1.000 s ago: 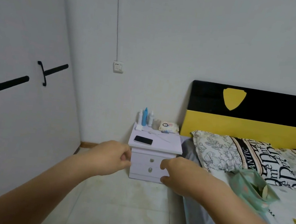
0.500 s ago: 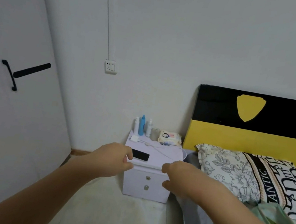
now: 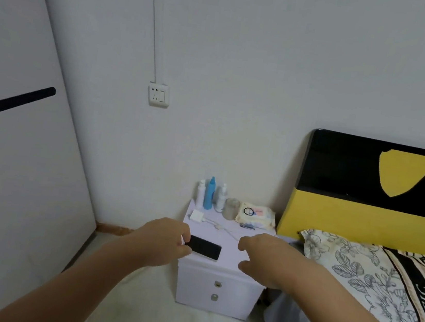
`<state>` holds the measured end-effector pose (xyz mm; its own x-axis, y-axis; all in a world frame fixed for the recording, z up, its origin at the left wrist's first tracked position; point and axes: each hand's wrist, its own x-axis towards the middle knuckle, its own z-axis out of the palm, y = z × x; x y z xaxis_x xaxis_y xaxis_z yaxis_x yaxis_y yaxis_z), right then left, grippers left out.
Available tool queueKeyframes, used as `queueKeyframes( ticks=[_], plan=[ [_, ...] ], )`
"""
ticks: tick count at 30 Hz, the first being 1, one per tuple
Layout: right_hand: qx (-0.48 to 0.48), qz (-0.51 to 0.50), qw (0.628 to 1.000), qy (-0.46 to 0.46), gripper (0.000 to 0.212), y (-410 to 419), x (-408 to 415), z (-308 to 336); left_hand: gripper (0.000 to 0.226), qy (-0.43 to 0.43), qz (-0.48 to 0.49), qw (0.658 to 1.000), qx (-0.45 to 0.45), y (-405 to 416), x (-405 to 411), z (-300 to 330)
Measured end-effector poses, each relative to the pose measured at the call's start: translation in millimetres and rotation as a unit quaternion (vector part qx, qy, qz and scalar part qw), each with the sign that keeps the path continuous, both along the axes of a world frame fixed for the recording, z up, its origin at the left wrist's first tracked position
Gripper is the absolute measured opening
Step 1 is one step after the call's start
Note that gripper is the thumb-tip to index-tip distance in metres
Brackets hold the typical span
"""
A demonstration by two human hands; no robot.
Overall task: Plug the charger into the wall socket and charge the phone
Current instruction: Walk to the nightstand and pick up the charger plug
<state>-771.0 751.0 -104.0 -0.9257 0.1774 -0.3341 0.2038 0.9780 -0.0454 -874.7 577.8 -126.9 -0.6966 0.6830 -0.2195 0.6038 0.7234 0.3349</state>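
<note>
A black phone (image 3: pixel 205 247) lies flat on the white nightstand (image 3: pixel 217 280). Behind it sits a white charger block (image 3: pixel 196 216) with its thin white cable (image 3: pixel 221 228) trailing across the top. The white wall socket (image 3: pixel 159 95) is on the wall above and to the left. My left hand (image 3: pixel 165 241) reaches out in front of the phone's left end, fingers loosely curled and empty. My right hand (image 3: pixel 263 259) hovers over the nightstand's right front, fingers apart and empty.
Three bottles (image 3: pixel 210 193), a cup (image 3: pixel 231 208) and a wipes pack (image 3: pixel 255 215) line the nightstand's back. A bed with patterned pillow (image 3: pixel 369 276) and black-yellow headboard (image 3: pixel 374 193) is right. A white wardrobe door (image 3: pixel 16 162) stands left.
The view has come closer to the nightstand and turned left. Both hands have reached forward and now sit over its top near the phone.
</note>
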Motion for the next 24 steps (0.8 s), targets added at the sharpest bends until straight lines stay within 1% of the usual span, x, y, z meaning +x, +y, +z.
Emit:
queueKeyframes(
  ticks=[4,8,14,19,24],
  plan=[
    [0.010,-0.009,1.000,0.008,0.036,6.5,-61.1,-1.6,0.032,-0.028,-0.010,1.000,0.000,7.5,-65.1,-2.1],
    [0.004,-0.029,0.999,0.017,0.034,10.6,-110.1,-9.3,0.036,-0.034,-0.031,0.999,-0.012,17.0,-117.1,-1.8],
    [-0.010,-0.026,0.999,-0.021,0.033,26.3,-167.6,-26.4,0.035,-0.064,-0.031,0.997,-0.005,34.3,-173.3,-12.0],
    [-0.027,-0.016,0.999,-0.043,0.035,51.8,-219.7,-40.1,0.028,-0.066,-0.015,0.998,0.004,50.1,-225.4,-30.8],
    [-0.043,-0.016,0.997,-0.062,0.035,92.7,-268.9,-63.7,0.029,-0.094,-0.005,0.995,-0.014,90.9,-277.5,-49.6]
  ],
)
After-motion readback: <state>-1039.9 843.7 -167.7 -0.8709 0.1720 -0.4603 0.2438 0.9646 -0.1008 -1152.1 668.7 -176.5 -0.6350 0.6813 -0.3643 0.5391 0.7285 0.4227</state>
